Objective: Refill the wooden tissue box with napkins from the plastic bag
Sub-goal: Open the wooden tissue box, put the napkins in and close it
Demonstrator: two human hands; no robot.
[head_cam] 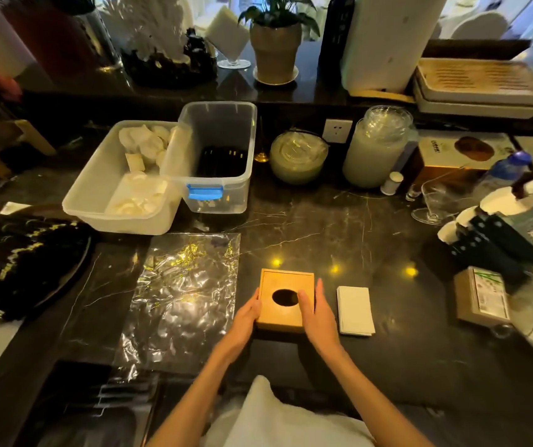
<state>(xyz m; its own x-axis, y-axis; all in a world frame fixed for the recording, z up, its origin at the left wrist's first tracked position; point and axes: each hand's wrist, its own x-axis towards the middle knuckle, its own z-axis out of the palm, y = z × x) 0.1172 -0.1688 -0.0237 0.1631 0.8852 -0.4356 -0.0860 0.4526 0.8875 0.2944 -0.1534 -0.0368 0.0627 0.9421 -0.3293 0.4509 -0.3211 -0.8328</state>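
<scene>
White cloth [278, 417] is lying nearest the viewer at six o'clock, bunched between the two bare forearms. Both hands are reaching forward to the wooden tissue box [286, 300], which is sitting upright on the dark marble counter [355, 221] just below the middle of the view. The left hand [245, 316] is pressing flat against the box's nine-o'clock side, fingers together and lying along the wall. The right hand [315, 312] is cupping the three-o'clock side, its thumb resting on the lid beside the dark oval opening and its other fingers running up the outer wall. Just beside the box at three o'clock, not touching it, a neat stack of white napkins [355, 310] is lying flat. At nine o'clock from the box, the clear plastic bag [181, 291] is lying flattened and crinkled on the counter, looking empty. Farther out at eleven o'clock, two translucent plastic bins [162, 175] are standing side by side, the left one holding white pieces.
</scene>
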